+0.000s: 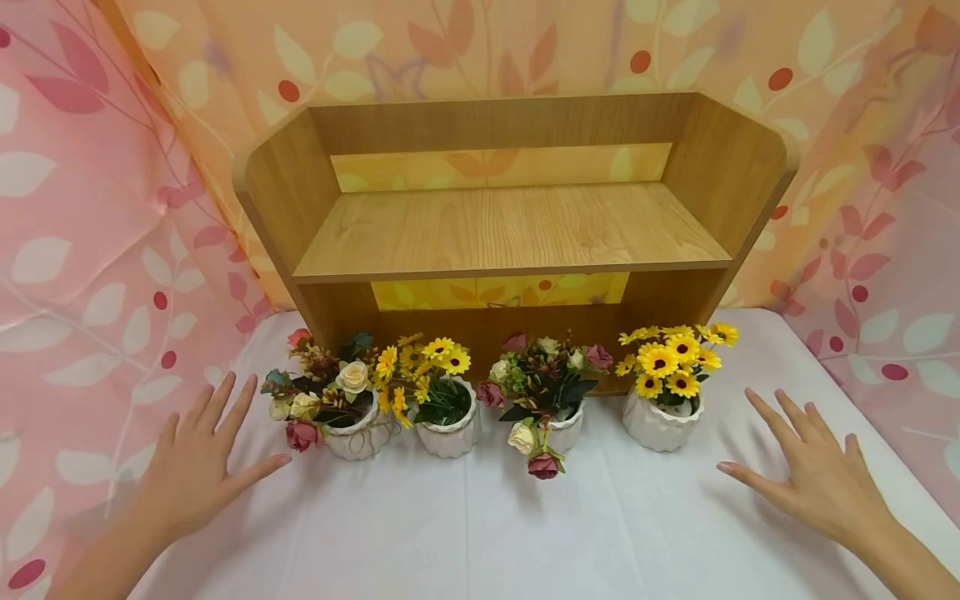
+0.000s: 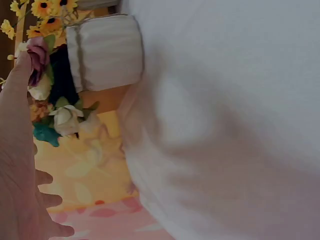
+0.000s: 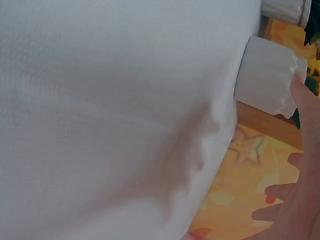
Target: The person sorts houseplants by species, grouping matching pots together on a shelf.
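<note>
Tabletop display corner, cloth-draped; whether in a home or a studio cannot be told. Sides: pink leaf-print cloth (image 1: 67,333), outward of the left fingers (image 1: 217,406); second pink panel (image 1: 900,275), outward of the right fingers (image 1: 771,415). Backdrop: orange leaf-print cloth (image 1: 480,50), beyond all fingertips. Surface: white tablecloth (image 1: 495,533), beneath the fingers. Furniture: wooden shelf unit (image 1: 510,229), beyond and between the fingers. Ornament: four white flower pots (image 1: 663,425), rowed between left and right fingers.
</note>
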Action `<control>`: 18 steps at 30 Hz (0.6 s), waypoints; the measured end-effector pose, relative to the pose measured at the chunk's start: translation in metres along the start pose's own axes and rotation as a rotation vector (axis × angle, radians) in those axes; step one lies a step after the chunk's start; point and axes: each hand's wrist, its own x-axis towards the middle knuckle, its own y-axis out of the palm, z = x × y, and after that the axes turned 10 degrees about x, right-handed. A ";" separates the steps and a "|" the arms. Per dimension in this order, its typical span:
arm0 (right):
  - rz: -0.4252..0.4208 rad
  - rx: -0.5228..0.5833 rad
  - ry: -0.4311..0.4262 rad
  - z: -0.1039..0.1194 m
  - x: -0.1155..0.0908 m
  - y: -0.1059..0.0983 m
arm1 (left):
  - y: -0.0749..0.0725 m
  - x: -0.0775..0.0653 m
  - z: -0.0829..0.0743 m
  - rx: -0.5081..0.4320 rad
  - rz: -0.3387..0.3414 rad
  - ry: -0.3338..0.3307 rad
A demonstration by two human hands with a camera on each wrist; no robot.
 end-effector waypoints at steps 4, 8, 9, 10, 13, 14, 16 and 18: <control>0.016 0.045 0.004 0.005 0.001 0.000 | -0.012 0.010 -0.001 -0.005 -0.026 0.026; 0.022 0.098 -0.003 0.009 0.002 0.002 | -0.025 0.022 -0.005 -0.051 -0.029 0.036; 0.018 0.112 -0.007 0.011 0.003 0.003 | -0.028 0.025 -0.006 -0.071 -0.032 0.038; 0.017 0.125 -0.011 0.012 0.003 0.003 | -0.031 0.029 -0.008 -0.091 -0.029 0.037; 0.030 0.170 -0.008 0.017 0.006 0.005 | -0.037 0.039 -0.013 -0.158 -0.015 0.028; 0.041 0.181 -0.001 0.020 0.007 0.005 | -0.038 0.042 -0.015 -0.184 -0.009 0.019; 0.080 0.207 0.030 0.024 0.010 0.006 | -0.042 0.048 -0.019 -0.254 0.011 -0.010; 0.114 0.238 0.063 0.028 0.012 0.006 | -0.046 0.054 -0.023 -0.324 0.027 -0.048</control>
